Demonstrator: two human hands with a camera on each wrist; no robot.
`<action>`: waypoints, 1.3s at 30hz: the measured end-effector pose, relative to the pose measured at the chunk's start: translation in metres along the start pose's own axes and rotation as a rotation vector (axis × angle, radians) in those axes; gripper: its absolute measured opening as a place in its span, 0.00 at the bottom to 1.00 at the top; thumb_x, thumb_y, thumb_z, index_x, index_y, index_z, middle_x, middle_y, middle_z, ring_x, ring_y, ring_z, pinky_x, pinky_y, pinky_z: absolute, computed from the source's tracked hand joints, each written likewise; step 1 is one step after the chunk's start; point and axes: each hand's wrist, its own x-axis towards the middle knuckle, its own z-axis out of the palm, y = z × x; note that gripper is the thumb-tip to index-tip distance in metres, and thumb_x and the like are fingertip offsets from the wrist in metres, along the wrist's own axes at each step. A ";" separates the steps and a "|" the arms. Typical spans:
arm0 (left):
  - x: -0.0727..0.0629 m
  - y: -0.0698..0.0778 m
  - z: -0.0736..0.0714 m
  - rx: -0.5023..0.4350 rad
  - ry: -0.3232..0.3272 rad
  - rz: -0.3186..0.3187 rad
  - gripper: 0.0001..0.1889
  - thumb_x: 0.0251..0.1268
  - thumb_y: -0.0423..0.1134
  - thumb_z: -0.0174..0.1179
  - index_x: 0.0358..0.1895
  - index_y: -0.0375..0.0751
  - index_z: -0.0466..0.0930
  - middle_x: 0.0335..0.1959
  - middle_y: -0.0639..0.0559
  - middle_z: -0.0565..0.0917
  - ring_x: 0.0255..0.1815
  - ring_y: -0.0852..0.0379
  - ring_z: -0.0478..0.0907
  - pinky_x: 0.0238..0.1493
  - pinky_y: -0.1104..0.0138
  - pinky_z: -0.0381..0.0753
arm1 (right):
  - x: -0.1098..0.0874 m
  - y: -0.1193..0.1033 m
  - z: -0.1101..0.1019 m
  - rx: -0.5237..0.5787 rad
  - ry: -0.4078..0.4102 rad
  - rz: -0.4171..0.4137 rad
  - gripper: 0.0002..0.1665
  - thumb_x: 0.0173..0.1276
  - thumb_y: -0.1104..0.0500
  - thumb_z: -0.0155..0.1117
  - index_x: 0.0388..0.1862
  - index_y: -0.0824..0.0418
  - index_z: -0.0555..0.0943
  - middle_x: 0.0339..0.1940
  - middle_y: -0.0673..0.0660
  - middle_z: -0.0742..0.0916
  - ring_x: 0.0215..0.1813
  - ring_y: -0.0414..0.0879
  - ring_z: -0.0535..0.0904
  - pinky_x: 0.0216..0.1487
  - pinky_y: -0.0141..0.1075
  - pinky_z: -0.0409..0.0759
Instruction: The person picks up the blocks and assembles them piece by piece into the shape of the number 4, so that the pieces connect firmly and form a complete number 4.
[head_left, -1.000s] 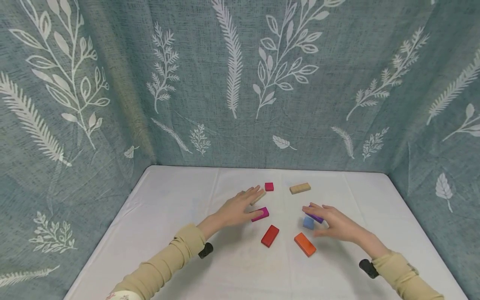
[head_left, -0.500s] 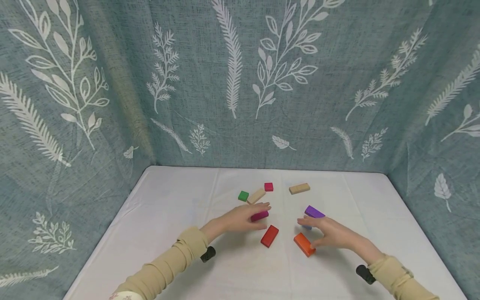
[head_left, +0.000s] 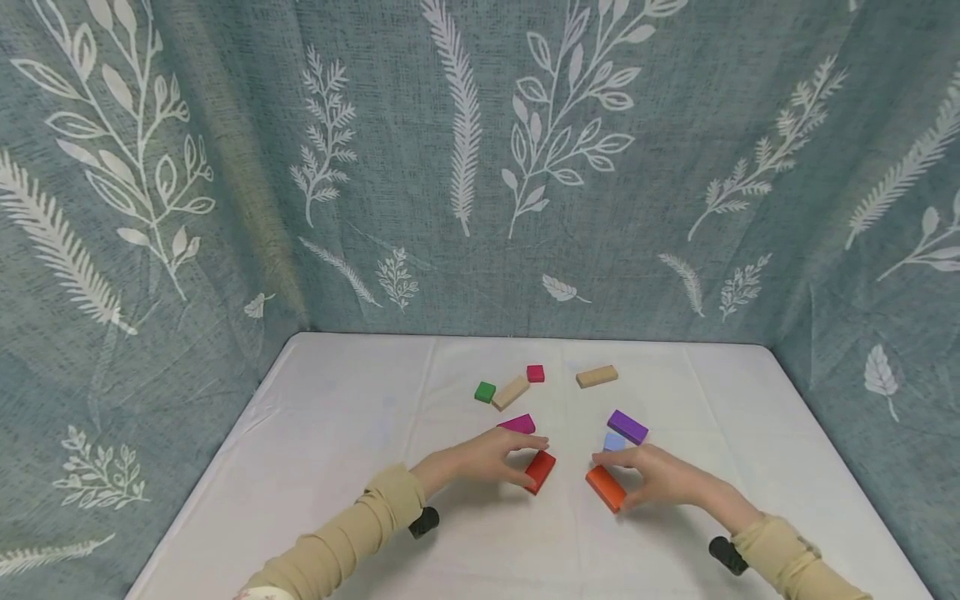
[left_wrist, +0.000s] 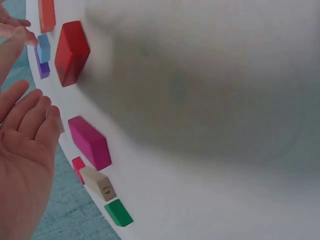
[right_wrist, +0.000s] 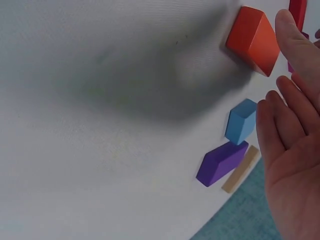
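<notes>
My left hand (head_left: 483, 458) hovers beside a red wooden block (head_left: 543, 471), thumb and fingers spread apart around its left and far sides. In the left wrist view, the palm (left_wrist: 25, 165) shows loose fingers holding nothing, and the red block lies flat past them. My right hand (head_left: 667, 477) arches over the right side of an orange block (head_left: 603, 487), thumb near its front end and fingertips near its far end. The right wrist view shows relaxed fingers, with the thumb overlapping the orange block's edge. Just behind the right fingers lies a light blue block (head_left: 614, 442).
A magenta block (head_left: 519, 424) lies behind my left hand, a purple block (head_left: 628, 427) behind the blue one. Farther back are a green block (head_left: 485, 392), a plain wood block (head_left: 511, 392), a small pinkish-red block (head_left: 536, 373) and another plain block (head_left: 597, 377). A patterned curtain (head_left: 420, 208) encloses the white table.
My left hand has come toward me from the plain and magenta blocks to the red block. My right hand has moved from the purple and blue blocks to the orange one. The blocks stay put.
</notes>
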 end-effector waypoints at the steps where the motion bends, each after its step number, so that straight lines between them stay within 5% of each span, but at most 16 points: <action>1: 0.000 -0.001 0.002 -0.001 -0.005 0.004 0.31 0.58 0.45 0.66 0.66 0.44 0.69 0.69 0.52 0.70 0.69 0.56 0.66 0.65 0.64 0.71 | 0.000 0.000 0.001 -0.002 0.000 -0.011 0.40 0.50 0.56 0.76 0.62 0.66 0.74 0.61 0.60 0.80 0.62 0.56 0.76 0.59 0.49 0.75; 16: 0.001 -0.014 0.012 0.004 -0.002 -0.038 0.33 0.54 0.41 0.70 0.66 0.46 0.70 0.68 0.52 0.71 0.69 0.57 0.67 0.67 0.65 0.69 | 0.001 0.005 0.010 -0.008 -0.014 -0.003 0.42 0.51 0.57 0.76 0.65 0.66 0.71 0.63 0.61 0.78 0.63 0.56 0.74 0.60 0.47 0.74; 39: 0.005 -0.022 0.020 -0.029 0.039 0.006 0.29 0.54 0.34 0.68 0.62 0.44 0.74 0.62 0.51 0.77 0.63 0.57 0.73 0.61 0.71 0.73 | -0.001 0.013 0.016 -0.022 0.022 0.024 0.38 0.51 0.60 0.75 0.61 0.65 0.74 0.58 0.59 0.82 0.58 0.53 0.78 0.57 0.46 0.78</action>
